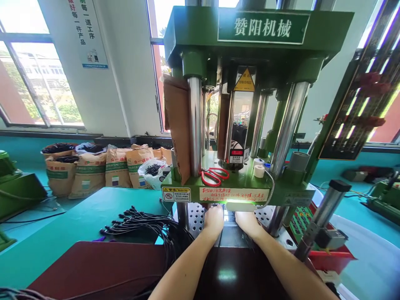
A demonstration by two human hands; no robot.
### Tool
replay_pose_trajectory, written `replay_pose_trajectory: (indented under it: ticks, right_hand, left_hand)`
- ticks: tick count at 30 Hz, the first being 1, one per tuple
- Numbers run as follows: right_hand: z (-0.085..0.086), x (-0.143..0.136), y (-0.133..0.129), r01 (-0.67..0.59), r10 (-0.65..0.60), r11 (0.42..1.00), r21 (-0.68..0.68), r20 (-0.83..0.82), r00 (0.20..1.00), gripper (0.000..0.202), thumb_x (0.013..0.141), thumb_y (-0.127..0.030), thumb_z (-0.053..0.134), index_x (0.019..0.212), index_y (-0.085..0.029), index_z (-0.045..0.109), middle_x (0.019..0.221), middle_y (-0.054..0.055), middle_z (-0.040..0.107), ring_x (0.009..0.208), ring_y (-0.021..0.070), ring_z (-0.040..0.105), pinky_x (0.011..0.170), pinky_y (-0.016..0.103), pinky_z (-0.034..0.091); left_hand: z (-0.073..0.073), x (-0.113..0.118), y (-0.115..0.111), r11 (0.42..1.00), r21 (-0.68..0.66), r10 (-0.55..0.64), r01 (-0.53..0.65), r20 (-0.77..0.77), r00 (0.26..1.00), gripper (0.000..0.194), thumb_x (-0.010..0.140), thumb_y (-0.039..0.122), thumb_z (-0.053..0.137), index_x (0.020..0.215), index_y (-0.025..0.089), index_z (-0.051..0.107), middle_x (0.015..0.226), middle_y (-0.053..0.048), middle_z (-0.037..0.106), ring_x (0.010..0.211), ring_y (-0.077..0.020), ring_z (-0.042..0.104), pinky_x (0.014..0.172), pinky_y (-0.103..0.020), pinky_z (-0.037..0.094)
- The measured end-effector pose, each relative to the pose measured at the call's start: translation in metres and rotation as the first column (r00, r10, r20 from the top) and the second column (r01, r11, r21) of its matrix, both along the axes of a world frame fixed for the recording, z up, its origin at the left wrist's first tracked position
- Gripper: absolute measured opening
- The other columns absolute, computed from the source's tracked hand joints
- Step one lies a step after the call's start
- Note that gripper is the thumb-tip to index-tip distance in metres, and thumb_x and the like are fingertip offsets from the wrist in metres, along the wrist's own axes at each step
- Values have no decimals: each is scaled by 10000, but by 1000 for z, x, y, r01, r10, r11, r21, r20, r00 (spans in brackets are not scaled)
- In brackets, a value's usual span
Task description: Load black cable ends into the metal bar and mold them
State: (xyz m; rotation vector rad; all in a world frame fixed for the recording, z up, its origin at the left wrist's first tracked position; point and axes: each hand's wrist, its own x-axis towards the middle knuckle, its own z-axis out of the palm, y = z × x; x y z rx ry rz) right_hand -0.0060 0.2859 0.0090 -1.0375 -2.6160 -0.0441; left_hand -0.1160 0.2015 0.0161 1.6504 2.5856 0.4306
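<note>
Both my hands reach in under the green upper plate of a press (187, 183), at its lower metal table. My left hand (214, 218) is over the left part of a metal mould block (233, 235). Across from it, my right hand (247, 221) is at the block's right part. The plate and the backs of the hands hide my fingers, so what they hold does not show. A thin black cable (220, 236) runs toward me from beside my left hand. To the left lies a bundle of black cables (140, 221) on the green tabletop.
Red-handled scissors (215, 176) lie on the press plate. Steel columns (195, 125) flank the opening, with a cardboard sheet (177, 129) on the left. A red bin (333, 258) stands at the right. Filled sacks (87, 177) line the wall.
</note>
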Motion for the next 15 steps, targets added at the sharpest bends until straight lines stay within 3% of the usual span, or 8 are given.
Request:
replay_pose_trajectory:
  ticks: [5,10,15]
  right_hand:
    - [3,-1,-1,32,-32,999,7,39,999,133,862,-175,500,941,-140,601,1029,68,604,923,189,562,810,386,445]
    - [8,1,-6,-20,19,999,30,43,999,170,880,-197,453,947,-145,601,1012,67,618,912,184,564,824,383,422]
    - [1,-4,-7,-83,81,996,43,47,996,190,878,-275,474,891,-138,605,942,60,626,855,177,574,794,371,430]
  left_hand:
    - [1,0,2,1000,26,0,0,-9,1000,326,787,56,318,983,81,578,896,-154,645,867,-238,616,731,-343,482]
    - [7,14,-4,998,55,-30,31,-20,999,324,815,120,327,1022,122,576,1036,-153,597,964,-264,577,742,-371,486]
    - [8,29,-4,997,7,-71,71,25,997,315,782,58,342,969,77,595,889,-162,657,883,-271,616,714,-379,488]
